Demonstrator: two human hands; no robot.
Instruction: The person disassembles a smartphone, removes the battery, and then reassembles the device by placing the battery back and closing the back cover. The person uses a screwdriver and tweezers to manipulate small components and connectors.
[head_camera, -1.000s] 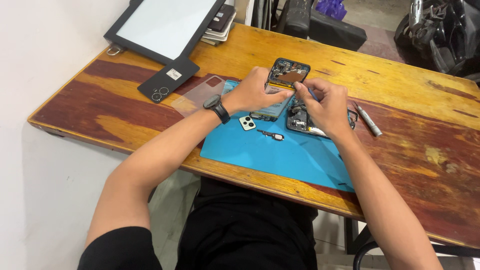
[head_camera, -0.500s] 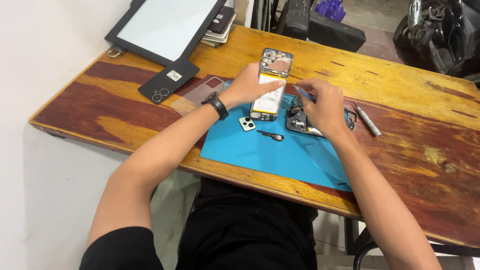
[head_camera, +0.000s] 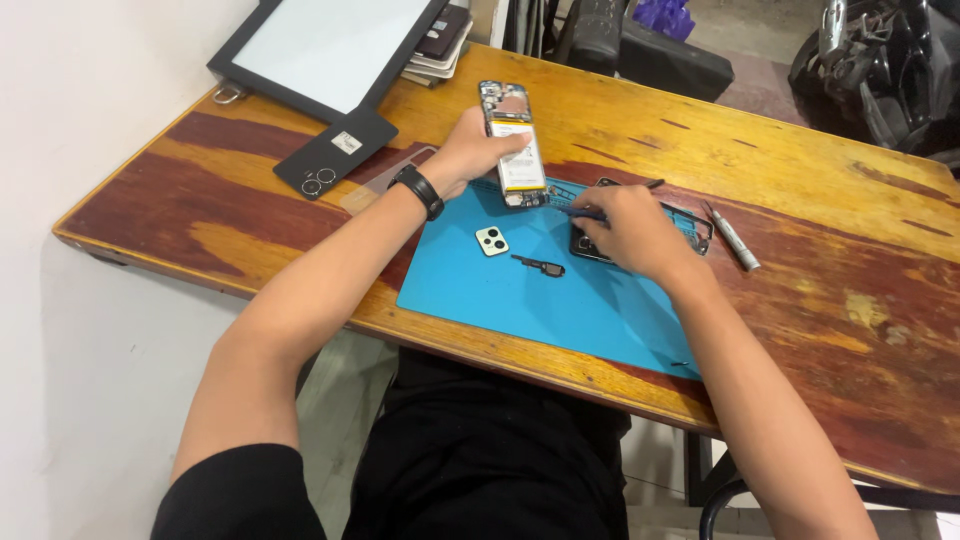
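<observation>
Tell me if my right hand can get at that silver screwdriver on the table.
Probably yes. The right hand rests on the blue mat, and the silver screwdriver lies just beyond it on bare wood, with nothing between; the hand already grips a thin tool, though.

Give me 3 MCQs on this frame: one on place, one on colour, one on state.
1. Where does the small camera cover lie?
A. on the blue mat
B. on the bare table
C. on the tablet

2. What colour is the strap on the left hand's wrist?
A. white
B. black
C. red

3. How is the opened phone held?
A. flat on the mat, untouched
B. raised on end in the left hand, insides showing
C. closed, in the right hand

Answers:
1 A, the cover sits on the mat beside a small dark part.
2 B, the strap is black.
3 B, the left hand grips it upright, battery facing the camera.
</observation>
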